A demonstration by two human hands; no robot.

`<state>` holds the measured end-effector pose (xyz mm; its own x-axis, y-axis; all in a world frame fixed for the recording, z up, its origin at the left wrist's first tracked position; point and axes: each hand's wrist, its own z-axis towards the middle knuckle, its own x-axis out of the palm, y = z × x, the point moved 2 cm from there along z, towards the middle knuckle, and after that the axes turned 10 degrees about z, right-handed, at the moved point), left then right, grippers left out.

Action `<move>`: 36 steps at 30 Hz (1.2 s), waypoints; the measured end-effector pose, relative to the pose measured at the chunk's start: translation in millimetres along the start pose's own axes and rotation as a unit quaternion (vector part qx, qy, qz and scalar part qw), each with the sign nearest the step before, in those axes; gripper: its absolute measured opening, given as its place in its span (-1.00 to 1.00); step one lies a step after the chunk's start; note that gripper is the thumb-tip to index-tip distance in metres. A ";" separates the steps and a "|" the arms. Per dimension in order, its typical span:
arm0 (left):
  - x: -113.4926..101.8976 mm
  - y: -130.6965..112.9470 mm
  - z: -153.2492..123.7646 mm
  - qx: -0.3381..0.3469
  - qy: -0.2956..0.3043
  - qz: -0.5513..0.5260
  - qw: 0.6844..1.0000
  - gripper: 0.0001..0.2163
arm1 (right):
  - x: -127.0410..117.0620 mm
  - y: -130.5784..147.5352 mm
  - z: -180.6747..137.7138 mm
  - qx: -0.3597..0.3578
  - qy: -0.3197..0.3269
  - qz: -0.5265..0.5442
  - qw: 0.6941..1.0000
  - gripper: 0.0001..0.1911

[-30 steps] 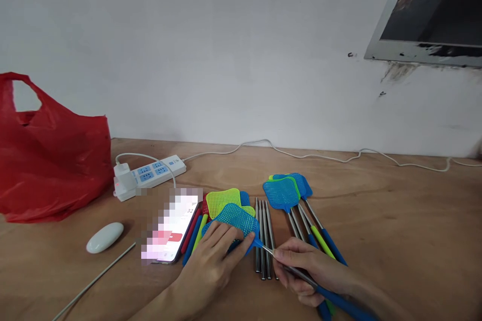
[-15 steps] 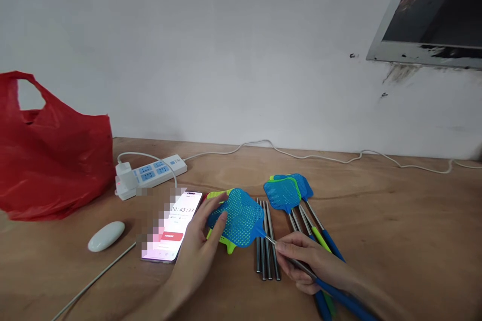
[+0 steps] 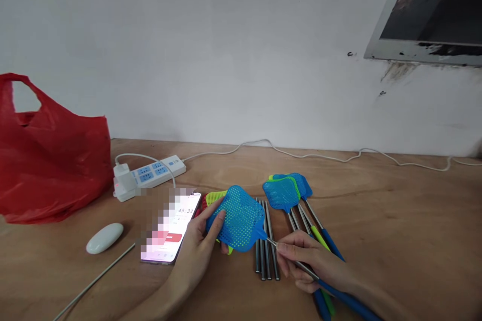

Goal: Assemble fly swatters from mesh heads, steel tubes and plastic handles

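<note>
A blue fly swatter (image 3: 241, 220) with a perforated head and a metal rod is held between both hands. My left hand (image 3: 201, 235) pinches the left edge of its head, thumb on top and fingers beneath. My right hand (image 3: 305, 258) is closed round the rod near its joint with the head; the blue grip runs off toward the lower right. Beneath the blue head lie a yellow-green swatter head (image 3: 215, 196) and a red one, both mostly covered. Several bare metal rods (image 3: 268, 256) lie side by side between the hands.
Several fly swatters (image 3: 282, 193) with blue and green heads lie to the right. On the left are a phone (image 3: 176, 230) showing a timer, a white oval object (image 3: 104, 238), a power strip (image 3: 158, 173) and a red plastic bag (image 3: 56, 160). A white cable (image 3: 267, 141) runs along the wall.
My left fingers, which rested over the blue swatter head, now grip its edge with fingers underneath. The head is lifted slightly off the yellow-green one. My right hand has barely moved.
</note>
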<state>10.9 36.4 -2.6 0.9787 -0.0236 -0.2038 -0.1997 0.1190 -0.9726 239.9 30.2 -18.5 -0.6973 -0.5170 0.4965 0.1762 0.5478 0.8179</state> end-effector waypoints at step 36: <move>14.1 -4.9 -5.2 0.028 0.111 0.143 0.983 -0.65 | -0.3 12.3 2.5 -0.189 -0.208 0.186 0.941 -0.59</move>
<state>25.4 30.3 -1.2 0.8472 -0.1970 -0.4934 -0.4558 0.2076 -0.8655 240.5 38.8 -9.3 -0.7366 0.0105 0.6763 0.6418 0.3263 0.6940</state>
